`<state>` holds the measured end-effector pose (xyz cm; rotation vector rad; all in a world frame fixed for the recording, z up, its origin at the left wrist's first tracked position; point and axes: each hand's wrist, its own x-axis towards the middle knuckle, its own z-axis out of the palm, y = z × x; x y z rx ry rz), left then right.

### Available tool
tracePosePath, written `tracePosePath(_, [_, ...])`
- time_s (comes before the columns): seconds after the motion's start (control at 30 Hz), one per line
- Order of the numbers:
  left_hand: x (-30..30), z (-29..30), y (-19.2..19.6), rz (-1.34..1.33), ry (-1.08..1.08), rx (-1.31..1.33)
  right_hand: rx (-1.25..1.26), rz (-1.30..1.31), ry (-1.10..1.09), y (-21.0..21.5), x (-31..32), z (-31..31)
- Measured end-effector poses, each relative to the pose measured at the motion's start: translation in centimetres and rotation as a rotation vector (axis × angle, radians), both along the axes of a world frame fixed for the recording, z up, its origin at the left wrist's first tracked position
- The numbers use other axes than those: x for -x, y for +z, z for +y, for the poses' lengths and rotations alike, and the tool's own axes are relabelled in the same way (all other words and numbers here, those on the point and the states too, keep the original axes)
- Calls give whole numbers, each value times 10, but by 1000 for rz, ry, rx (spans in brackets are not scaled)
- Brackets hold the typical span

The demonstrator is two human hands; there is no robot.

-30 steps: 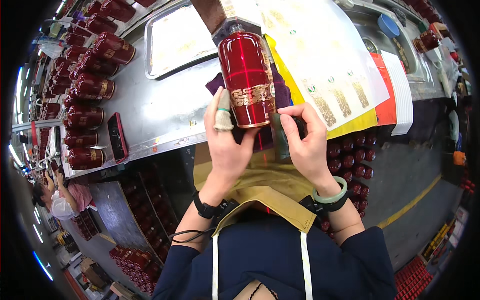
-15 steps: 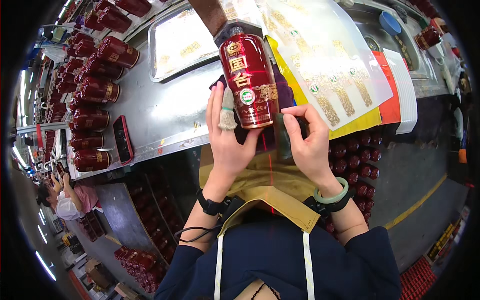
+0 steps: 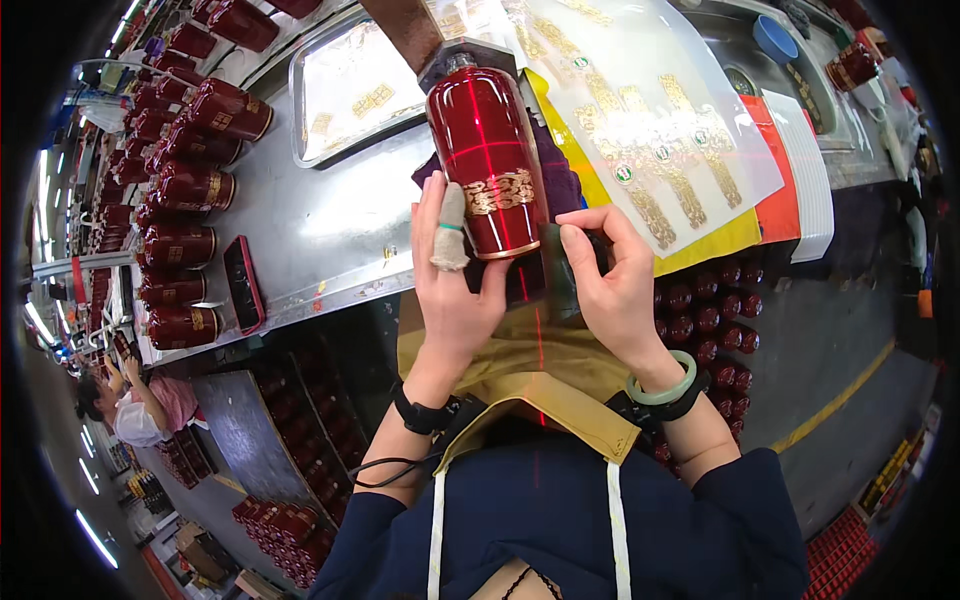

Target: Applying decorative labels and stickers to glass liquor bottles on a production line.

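A glossy dark-red bottle point(image 3: 486, 140) lies neck away from me on a dark purple cloth point(image 3: 560, 165), with a gold ornamental band low on its side. Red light lines cross its surface. My left hand point(image 3: 455, 280) cups the bottle's lower left side, the thumb at its base and the fingers along its flank. One of these fingers wears a pale fabric cover point(image 3: 450, 232) with a green band. Beside the base on the right, my right hand point(image 3: 612, 275) pinches a dark flat scraper-like piece point(image 3: 562, 275), its exact kind partly hidden by the fingers.
A metal bracket point(image 3: 462, 58) stands at the bottle's neck. To its left is a tray point(image 3: 310, 135) with gold decals; to its right, a translucent decal sheet point(image 3: 740, 150). Red bottles point(image 3: 180, 243) crowd the left side, near a red-edged phone-like object point(image 3: 243, 283). A co-worker point(image 3: 140, 405) sits far left.
The bottle has rolled about its length: its gold characters and round green label have turned out of sight, and the plain red side with the gold band faces up. Both hands stay nearly in place.
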<state>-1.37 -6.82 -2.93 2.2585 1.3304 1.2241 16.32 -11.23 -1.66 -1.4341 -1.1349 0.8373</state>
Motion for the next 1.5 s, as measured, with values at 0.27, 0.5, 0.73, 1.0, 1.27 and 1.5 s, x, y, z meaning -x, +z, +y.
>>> tracePosePath(0.27, [-13,11,16,262,-88,-196,-23,28,-37,1,3,1])
tracePosePath(0.5, [8,-4,-5,-6,4,27,2,11,-49,1,-1,2])
tracePosePath(0.73, [-12,7,9,127,-28,-154,7,52,-65,2,-1,1])
tracePosePath(1.0, [3,4,2,51,-29,-77,24,-68,-92,5,-11,-1])
tracePosePath(1.27, [11,5,-1,14,-93,3,43,-230,-80,5,-14,2])
tracePosePath(1.5, [10,3,-8,-66,-104,55,9,-253,-85,16,-28,27])
